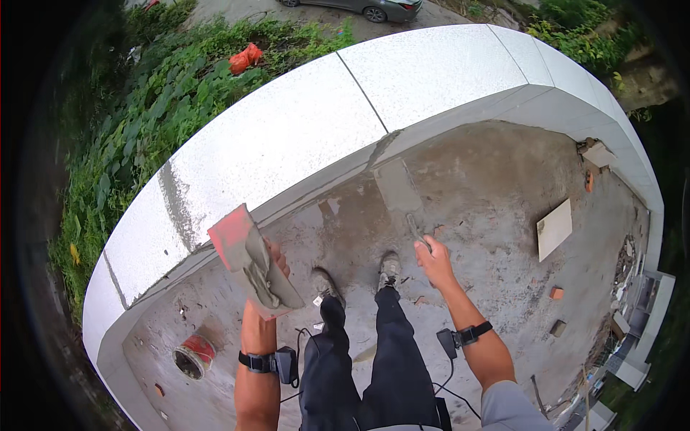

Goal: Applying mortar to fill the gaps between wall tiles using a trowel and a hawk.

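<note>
My left hand (277,258) grips a red board (226,237) carrying grey wet mortar (266,276), held near the white parapet's inner edge; most of that hand is behind the board. My right hand (433,262) is closed on the handle of a flat trowel, whose mortar-smeared blade (394,188) points away from me toward the parapet (431,72). A dark joint runs across the parapet's top, and grey smears (176,201) mark it on the left.
I stand on a stained concrete floor (489,302) enclosed by the curved parapet. A red-and-grey bucket (201,348) is at lower left; a pale board (553,228), brick pieces (557,293) and rubble lie to the right. Beyond are plants (129,129) and a grey car (377,10).
</note>
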`<control>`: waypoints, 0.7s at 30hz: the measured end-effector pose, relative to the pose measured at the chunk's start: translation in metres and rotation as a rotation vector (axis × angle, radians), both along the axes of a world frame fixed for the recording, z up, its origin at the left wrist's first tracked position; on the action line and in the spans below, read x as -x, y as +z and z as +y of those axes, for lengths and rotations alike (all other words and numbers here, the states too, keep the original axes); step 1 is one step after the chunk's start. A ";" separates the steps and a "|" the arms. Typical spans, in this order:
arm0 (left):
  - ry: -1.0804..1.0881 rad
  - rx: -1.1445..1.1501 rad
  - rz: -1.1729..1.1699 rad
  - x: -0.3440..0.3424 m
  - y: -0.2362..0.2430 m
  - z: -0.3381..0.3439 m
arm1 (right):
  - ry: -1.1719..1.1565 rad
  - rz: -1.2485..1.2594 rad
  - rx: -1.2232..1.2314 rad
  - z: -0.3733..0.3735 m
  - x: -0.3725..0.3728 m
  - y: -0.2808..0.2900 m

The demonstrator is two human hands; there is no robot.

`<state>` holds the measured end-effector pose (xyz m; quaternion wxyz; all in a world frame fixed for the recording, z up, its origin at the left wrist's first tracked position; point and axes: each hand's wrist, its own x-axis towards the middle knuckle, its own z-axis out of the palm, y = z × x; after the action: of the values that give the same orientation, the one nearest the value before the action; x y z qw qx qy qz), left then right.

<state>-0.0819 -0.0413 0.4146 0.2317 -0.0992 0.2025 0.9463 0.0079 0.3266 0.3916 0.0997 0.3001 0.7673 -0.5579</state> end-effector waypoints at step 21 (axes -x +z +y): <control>0.025 0.027 -0.305 -0.063 -0.031 0.037 | 0.069 0.171 -0.047 -0.001 0.060 -0.178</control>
<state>-0.0191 -0.0039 0.3833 0.2467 -0.2475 0.1766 0.9201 -0.0523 0.3256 0.2136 0.0458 0.2270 0.7958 -0.5595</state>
